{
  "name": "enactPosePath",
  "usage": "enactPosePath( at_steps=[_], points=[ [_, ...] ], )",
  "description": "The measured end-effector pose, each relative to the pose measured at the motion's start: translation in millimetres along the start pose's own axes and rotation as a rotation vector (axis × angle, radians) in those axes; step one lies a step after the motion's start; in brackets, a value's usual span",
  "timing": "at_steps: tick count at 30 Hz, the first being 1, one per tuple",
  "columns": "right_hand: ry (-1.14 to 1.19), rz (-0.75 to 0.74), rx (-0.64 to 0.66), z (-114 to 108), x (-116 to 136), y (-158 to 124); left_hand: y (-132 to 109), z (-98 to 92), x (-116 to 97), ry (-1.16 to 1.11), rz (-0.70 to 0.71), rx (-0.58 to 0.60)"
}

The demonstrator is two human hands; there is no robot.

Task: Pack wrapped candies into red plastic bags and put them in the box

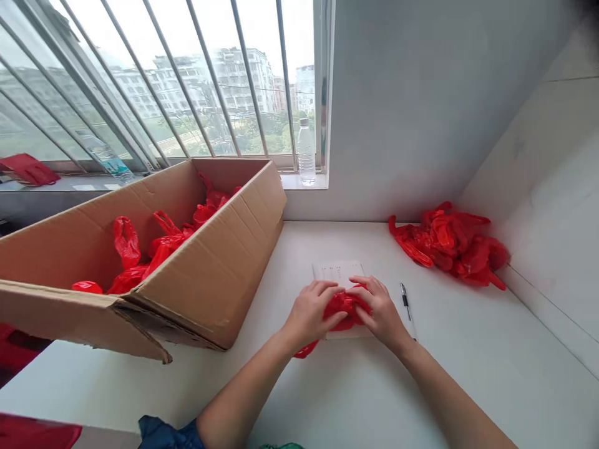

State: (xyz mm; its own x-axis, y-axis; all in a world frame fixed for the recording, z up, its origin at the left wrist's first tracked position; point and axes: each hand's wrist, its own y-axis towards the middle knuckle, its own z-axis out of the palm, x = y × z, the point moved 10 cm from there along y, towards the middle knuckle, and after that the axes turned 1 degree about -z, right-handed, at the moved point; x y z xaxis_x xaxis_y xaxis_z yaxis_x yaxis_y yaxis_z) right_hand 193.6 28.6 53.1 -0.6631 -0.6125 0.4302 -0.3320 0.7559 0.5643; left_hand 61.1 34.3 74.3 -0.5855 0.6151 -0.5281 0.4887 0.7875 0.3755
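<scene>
A crumpled red plastic bag (345, 304) lies between the two hands above the printed paper (337, 270): left hand (311, 312) clasped on its left side, right hand (381, 313) on its right.

left hand (311, 310) + right hand (381, 313): around red bag (344, 304) | paper (337, 270) beneath | pen (405, 301) nearby

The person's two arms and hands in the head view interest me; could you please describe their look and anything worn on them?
The left hand and right hand are ungloved, five-fingered, with no watch or bracelet visible. A crinkled, dark blue fabric sleeve shows on the left arm; the visible right arm is bare.
</scene>
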Motion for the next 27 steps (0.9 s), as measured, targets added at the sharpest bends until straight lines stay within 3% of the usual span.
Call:
enactPosePath(
  at_steps=[3, 6, 8, 11, 15, 21, 27],
  points=[
    [-0.111, 0.0, -0.047, -8.5, -9.1, -7.0, -3.6, 10.0, 6.7, 0.131, -0.02, -0.044],
    [-0.195, 0.037, -0.157, -23.2, -24.0, -13.8, -6.3, 0.2, 13.3, 0.156, -0.075, -0.162],
    [-0.194, 0.058, -0.153, -23.0, -31.3, -16.3, -8.2, -3.5, 12.3, 0.175, -0.099, -0.178],
    [-0.142, 0.053, -0.079, -7.9, -33.6, -17.1, -12.1, 1.8, 6.8, 0.206, -0.117, -0.141],
    [-0.073, 0.051, -0.02, 27.1, -36.1, -19.8, -18.3, 30.0, -0.2, 0.245, -0.069, -0.051],
    [-0.136, 0.05, 0.153, 93.1, -58.7, -39.6, -26.7, 71.4, 27.8, 0.188, -0.164, 0.057],
    [-0.186, 0.046, 0.164, 99.6, -64.2, -45.8, -26.7, 74.1, 35.1, 0.103, -0.172, 0.055]
  ],
)
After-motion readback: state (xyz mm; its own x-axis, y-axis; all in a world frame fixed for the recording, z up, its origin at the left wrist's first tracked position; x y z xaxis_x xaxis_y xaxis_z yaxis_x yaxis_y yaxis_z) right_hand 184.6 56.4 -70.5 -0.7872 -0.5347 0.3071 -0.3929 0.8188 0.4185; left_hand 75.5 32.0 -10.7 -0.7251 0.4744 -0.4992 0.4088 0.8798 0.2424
